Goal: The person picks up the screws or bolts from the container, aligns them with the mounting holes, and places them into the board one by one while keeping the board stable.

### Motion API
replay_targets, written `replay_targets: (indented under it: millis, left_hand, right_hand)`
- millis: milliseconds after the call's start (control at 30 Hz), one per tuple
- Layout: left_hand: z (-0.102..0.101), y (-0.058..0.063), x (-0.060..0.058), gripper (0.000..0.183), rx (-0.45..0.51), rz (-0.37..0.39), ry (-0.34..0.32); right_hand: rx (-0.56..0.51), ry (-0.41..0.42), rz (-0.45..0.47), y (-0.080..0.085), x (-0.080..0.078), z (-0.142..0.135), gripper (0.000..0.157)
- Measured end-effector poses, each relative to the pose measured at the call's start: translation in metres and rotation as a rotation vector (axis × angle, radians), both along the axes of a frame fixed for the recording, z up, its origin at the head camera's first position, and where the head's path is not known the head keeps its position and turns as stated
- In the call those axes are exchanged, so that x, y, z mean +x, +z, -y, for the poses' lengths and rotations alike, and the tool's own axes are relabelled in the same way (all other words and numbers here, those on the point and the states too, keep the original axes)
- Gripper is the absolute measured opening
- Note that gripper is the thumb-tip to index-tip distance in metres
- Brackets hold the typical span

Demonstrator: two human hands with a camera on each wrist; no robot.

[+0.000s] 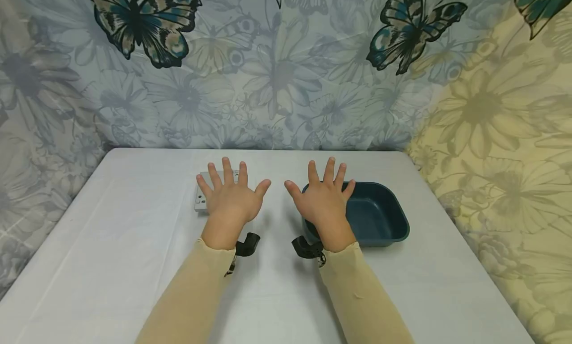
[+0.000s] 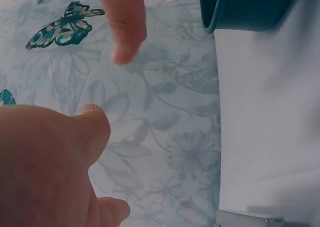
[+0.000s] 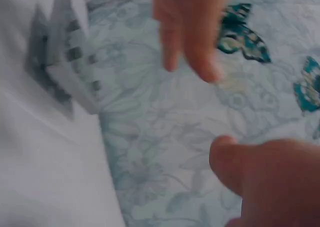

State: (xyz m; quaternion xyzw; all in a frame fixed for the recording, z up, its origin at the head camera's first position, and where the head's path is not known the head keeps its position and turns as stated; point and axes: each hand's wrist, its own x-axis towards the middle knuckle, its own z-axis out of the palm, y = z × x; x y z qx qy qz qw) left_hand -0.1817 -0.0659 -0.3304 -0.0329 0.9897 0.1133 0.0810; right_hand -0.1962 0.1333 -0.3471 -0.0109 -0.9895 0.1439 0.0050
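Observation:
Both hands are held up over the table with fingers spread, and neither holds anything. My left hand [image 1: 233, 200] is in front of a grey-white block with dark holes [image 1: 200, 200], partly hiding it. In the right wrist view that block [image 3: 72, 54] looks blurred. My right hand [image 1: 325, 201] covers the left part of a dark teal plastic basin [image 1: 377, 210]. Part of the basin [image 2: 255, 9] also shows at the top of the left wrist view. The two thumbs point toward each other with a gap between them.
A white cloth covers the table [image 1: 111, 235]. Behind it hangs a flowered, butterfly-printed fabric [image 1: 281, 86], with a yellowish side [image 1: 491, 135] at the right. Black straps [image 1: 248, 244] with cameras sit on both wrists.

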Motion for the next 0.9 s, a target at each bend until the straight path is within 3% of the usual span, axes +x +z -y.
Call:
replay_targets:
  millis: [100, 167, 233, 300, 400, 533, 667, 800, 900]
  left_hand:
    - [0.011, 0.000, -0.002, 0.091, 0.083, 0.009, -0.047]
    - [0.029, 0.002, -0.004, 0.093, 0.183, 0.013, -0.094]
    - [0.054, 0.006, -0.005, 0.096, 0.310, 0.021, -0.133]
    - [0.086, 0.008, -0.006, 0.100, 0.440, 0.025, -0.147]
    - [0.133, -0.002, -0.008, 0.101, 0.657, 0.023, -0.153]
    - [0.173, -0.033, -0.014, 0.096, 0.962, 0.065, -0.170]
    - [0.183, -0.064, -0.018, 0.089, 1.177, 0.137, -0.172]
    - [0.183, -0.085, -0.020, 0.084, 1.290, 0.170, -0.172]
    - [0.183, -0.095, -0.022, 0.082, 1.319, 0.180, -0.196]
  right_hand:
    - [-0.216, 0.125, 0.053, 0.016, -0.004, -0.034, 0.090]
    - [-0.448, 0.223, 0.104, 0.032, -0.004, -0.069, 0.080]
    - [-0.701, 0.311, 0.186, 0.048, -0.004, -0.107, 0.072]
    - [-0.889, 0.359, 0.284, 0.058, -0.003, -0.141, 0.066]
    - [-1.104, 0.416, 0.448, 0.058, -0.006, -0.179, 0.056]
    - [-1.212, 0.394, 0.616, 0.040, -0.012, -0.199, 0.052]
    - [-1.190, 0.318, 0.703, 0.017, -0.022, -0.192, 0.058]
    - [-1.147, 0.247, 0.741, -0.005, -0.033, -0.179, 0.067]
    - [-1.119, 0.222, 0.755, -0.017, -0.039, -0.171, 0.069]
